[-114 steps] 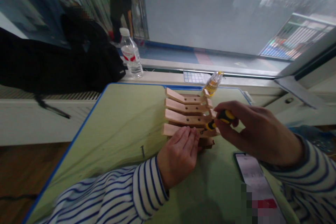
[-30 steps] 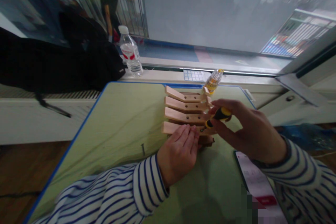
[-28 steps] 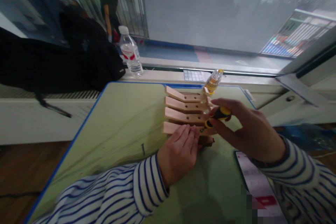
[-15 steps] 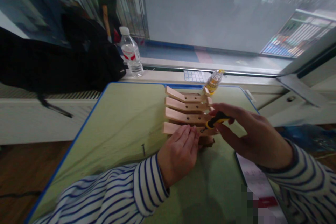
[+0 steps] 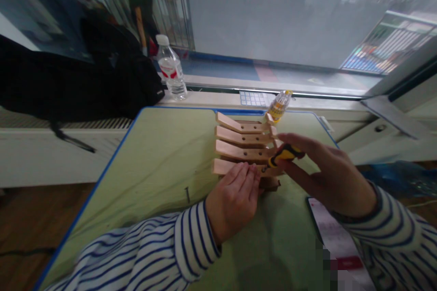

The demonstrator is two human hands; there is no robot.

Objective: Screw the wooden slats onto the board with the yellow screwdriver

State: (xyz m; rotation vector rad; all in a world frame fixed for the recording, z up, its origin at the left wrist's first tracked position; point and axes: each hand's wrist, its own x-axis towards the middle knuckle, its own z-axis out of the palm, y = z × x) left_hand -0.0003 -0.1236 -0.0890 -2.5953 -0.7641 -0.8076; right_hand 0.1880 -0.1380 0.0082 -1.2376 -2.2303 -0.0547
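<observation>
A wooden piece with several angled slats point(image 5: 229, 148) lies on the green table, and small round holes show in its slats. My left hand point(image 5: 235, 200) is closed over the nearest slat, fingers pressed together on its top. Between the thumb and fingers of my right hand point(image 5: 324, 173) is a small yellow and black screwdriver point(image 5: 285, 153). It slants down to the left, its tip at a hole in the nearest slat, close to my left fingertips. A loose screw point(image 5: 187, 194) rests on the table left of my left hand.
Behind the wooden piece lies a tilted bottle with a yellow cap point(image 5: 280, 105). A water bottle point(image 5: 171, 70) stands on the sill beside a black bag point(image 5: 126, 72). A phone-like flat screen point(image 5: 336, 236) is under my right forearm. The table point(image 5: 143, 154) has a blue edge.
The screwdriver handle has turned in my right fingers, showing more yellow now. My right hand has shifted very slightly; my left hand and the wooden piece hold still.
</observation>
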